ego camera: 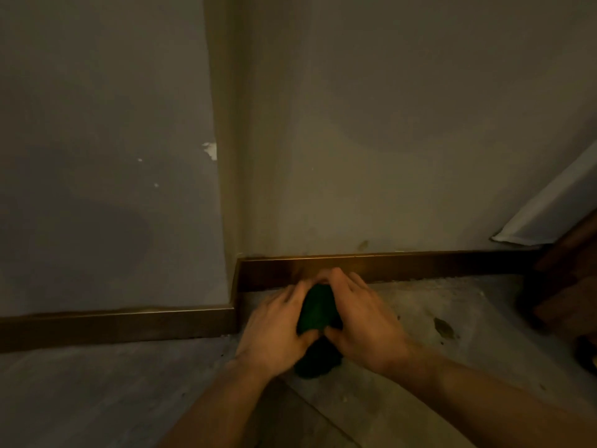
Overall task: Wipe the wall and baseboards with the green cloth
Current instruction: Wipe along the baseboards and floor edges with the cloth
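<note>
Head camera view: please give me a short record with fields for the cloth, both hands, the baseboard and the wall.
cloth: dark green bunched cloth, held low, just in front of the baseboard
left hand: bare left hand grips the cloth's left side
right hand: bare right hand grips its right side, fingertips at the baseboard
baseboard: dark brown glossy baseboard
wall: grey painted wall, chipped paint near the corner

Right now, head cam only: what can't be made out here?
- green cloth: mostly hidden between left hand and right hand; fold and grip unclear.
- Contact between cloth and baseboard: fingertips block it.
- Dark wooden furniture: cut off by right edge, dim.
- Floor stain: too dim to identify.
</note>
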### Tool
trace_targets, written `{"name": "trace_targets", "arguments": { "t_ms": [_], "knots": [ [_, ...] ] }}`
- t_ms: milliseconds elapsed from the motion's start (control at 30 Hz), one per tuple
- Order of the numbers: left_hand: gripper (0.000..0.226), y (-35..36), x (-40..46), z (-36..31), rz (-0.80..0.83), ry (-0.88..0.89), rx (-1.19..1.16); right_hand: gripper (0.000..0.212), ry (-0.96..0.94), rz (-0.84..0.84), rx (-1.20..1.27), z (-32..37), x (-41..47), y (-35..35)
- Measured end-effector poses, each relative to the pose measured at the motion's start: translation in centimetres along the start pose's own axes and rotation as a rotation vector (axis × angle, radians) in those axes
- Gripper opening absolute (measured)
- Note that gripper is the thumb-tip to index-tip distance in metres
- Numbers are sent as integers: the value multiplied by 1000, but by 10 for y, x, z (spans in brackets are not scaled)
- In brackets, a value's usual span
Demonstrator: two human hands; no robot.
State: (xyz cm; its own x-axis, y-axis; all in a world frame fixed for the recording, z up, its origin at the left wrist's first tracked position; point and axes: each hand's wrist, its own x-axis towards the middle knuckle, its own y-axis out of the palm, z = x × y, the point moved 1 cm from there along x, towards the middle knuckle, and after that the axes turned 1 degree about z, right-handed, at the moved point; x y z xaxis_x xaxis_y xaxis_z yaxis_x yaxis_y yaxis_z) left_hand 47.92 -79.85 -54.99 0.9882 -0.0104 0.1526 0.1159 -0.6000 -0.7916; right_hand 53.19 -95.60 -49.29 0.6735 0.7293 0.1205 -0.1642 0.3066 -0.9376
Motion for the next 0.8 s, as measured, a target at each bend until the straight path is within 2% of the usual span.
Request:
{"name": "trace_targets", "arguments": {
  "t_ms": [100,200,367,467,533,700,800],
  "knots": [
    [56,-20,-8,-3,-28,17,78,69,36,-25,145,10,0,-9],
    [49,-39,-14,-5,-25,11,86,65,37,4,251,17,1,-17],
    [53,-65,-24,-10,-14,3,140,102,86,197,217,38,1,-21],
    [52,-81,-33,-13,10,-3,164,112,69,275,189,54,-1,-21],
    [51,-90,-39,-12,27,-5,183,107,73,306,161,59,1,-23],
    [48,-128,-54,-17,42,17,239,58,-6,269,66,79,13,-48],
    [49,-161,-55,-19,14,34,285,52,-31,228,88,97,26,-67]
  ]
}}
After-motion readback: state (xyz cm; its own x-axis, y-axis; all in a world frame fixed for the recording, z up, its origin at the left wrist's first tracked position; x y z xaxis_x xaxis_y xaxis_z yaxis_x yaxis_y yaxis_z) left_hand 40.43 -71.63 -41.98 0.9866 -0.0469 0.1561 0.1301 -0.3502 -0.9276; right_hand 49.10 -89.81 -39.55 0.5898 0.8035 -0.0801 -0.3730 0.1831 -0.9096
